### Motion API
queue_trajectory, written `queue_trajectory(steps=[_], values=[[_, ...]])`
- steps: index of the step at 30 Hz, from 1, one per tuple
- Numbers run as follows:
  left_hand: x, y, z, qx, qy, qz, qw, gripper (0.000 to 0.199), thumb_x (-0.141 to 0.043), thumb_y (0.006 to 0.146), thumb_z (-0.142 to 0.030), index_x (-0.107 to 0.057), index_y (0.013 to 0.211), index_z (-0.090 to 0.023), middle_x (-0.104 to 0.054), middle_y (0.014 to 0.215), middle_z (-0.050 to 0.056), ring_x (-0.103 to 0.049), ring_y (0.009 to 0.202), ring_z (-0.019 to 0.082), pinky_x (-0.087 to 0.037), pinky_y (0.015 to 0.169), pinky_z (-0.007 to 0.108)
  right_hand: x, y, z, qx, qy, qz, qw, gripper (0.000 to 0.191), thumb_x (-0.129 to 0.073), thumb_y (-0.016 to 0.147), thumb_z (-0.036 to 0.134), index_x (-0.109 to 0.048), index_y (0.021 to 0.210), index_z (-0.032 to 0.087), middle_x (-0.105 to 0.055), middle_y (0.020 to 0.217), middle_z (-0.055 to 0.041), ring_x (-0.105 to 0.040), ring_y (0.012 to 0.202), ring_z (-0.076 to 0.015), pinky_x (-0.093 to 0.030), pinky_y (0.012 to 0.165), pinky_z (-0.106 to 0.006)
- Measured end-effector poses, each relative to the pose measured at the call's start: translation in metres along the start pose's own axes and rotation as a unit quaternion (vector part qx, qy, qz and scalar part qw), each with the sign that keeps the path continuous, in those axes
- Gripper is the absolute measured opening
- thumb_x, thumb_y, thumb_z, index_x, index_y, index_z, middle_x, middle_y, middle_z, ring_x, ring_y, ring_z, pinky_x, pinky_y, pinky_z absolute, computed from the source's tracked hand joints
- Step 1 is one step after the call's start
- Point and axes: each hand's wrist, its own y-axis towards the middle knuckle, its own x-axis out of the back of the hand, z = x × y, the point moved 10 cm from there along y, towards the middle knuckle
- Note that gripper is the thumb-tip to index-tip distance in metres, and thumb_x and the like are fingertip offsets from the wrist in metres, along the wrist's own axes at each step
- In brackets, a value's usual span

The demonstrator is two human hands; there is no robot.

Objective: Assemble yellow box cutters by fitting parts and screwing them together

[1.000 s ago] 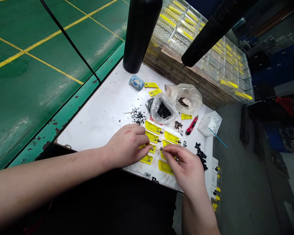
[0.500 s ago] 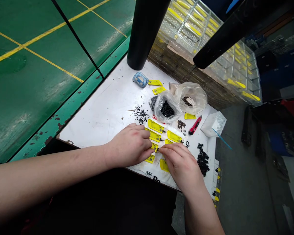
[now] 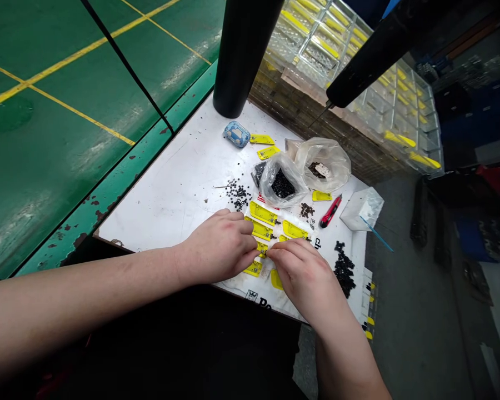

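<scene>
My left hand and my right hand meet over a white-covered board. Between their fingertips sits a small yellow plastic tag, pinched by my left fingers. My right fingertips press at its end on a small black part, mostly hidden. Several similar yellow tags lie close around my hands, some with black fittings. A loose heap of small black parts lies right of my right hand, and another lies beyond my left hand.
Two plastic bags of black parts, a red box cutter and a blue pouch lie on the board. Black poles stand at its far end, before stacked clear trays of yellow pieces. A green surface adjoins on the left.
My hands have come closer together, with my right fingertips moving left onto the small tag. The view has shifted slightly.
</scene>
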Motion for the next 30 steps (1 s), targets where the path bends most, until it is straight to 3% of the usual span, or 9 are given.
queue_trajectory(steps=[8,16,20,24,30], values=[[0.000,0.001,0.000,-0.001,0.009,0.003,1.000,0.034,-0.063,0.107,-0.039,-0.073,0.080,-0.021,-0.070,0.089,0.004,-0.062,0.089,0.023,-0.042,0.082,0.043,-0.002,0.003,-0.004,-0.063,0.014,0.018,0.998,0.014,-0.062,0.110,0.022,-0.076,0.110,0.021,-0.079,0.105,-0.0068,-0.070,0.101,-0.0265,-0.060,0.094,-0.045],[0.001,0.001,0.000,0.006,-0.011,0.011,1.000,0.035,-0.061,0.108,-0.037,-0.074,0.080,-0.021,-0.070,0.090,0.003,-0.061,0.087,0.022,-0.042,0.083,0.042,-0.002,0.002,0.001,-0.101,-0.061,0.014,0.993,0.015,-0.067,0.106,0.021,-0.080,0.100,0.023,-0.074,0.098,-0.0066,-0.064,0.098,-0.0276,-0.055,0.093,-0.047],[0.002,0.002,0.000,0.009,-0.012,0.018,1.000,0.035,-0.058,0.109,-0.036,-0.077,0.084,-0.021,-0.070,0.090,0.004,-0.060,0.088,0.022,-0.043,0.085,0.042,0.005,-0.006,-0.005,-0.128,-0.034,-0.001,0.991,0.016,-0.066,0.108,0.027,-0.082,0.109,0.023,-0.075,0.107,-0.0071,-0.064,0.104,-0.0275,-0.055,0.097,-0.046],[0.004,0.003,-0.001,-0.001,-0.019,0.008,1.000,0.032,-0.059,0.109,-0.033,-0.078,0.085,-0.022,-0.070,0.089,0.004,-0.060,0.086,0.022,-0.044,0.085,0.040,0.024,-0.036,-0.052,-0.224,-0.029,-0.051,0.973,0.025,-0.064,0.108,0.036,-0.080,0.122,0.022,-0.075,0.118,-0.0086,-0.066,0.113,-0.0283,-0.054,0.105,-0.045],[0.007,0.002,-0.002,-0.015,-0.029,-0.012,0.999,0.027,-0.061,0.107,-0.029,-0.080,0.089,-0.023,-0.070,0.088,0.003,-0.060,0.084,0.021,-0.044,0.084,0.040,0.040,-0.092,-0.141,-0.365,-0.093,-0.082,0.923,0.029,-0.060,0.103,0.031,-0.082,0.116,0.018,-0.077,0.111,-0.0139,-0.068,0.103,-0.0333,-0.052,0.097,-0.050]])
